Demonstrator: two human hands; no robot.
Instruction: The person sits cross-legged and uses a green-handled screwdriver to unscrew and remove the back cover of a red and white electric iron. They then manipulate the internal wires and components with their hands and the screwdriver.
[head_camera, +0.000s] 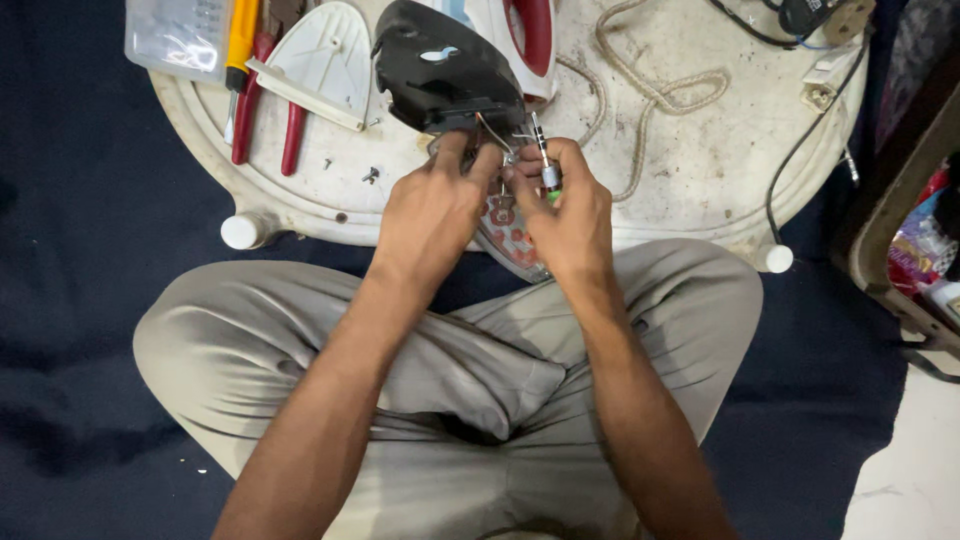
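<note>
My left hand (432, 208) pinches the rear edge of a black clothes-iron housing (440, 68) that lies opened on a round white table (690, 170). My right hand (566, 205) is closed around a small screwdriver (545, 165) with a metal shaft and green handle, its tip pointing up at the thin wires (495, 135) coming out of the housing. Below both hands sits the iron's metal soleplate (508, 240), partly hidden by my fingers. My crossed legs in beige trousers are below the table.
Red-handled pliers (262, 100), a yellow-handled tool (240, 45), a white iron-shaped cover (325, 60), a clear plastic box (178, 35) and loose screws (370, 175) lie at left. A red-and-white iron part (530, 35), a braided cord (655, 95) and a plug socket (822, 90) lie at right.
</note>
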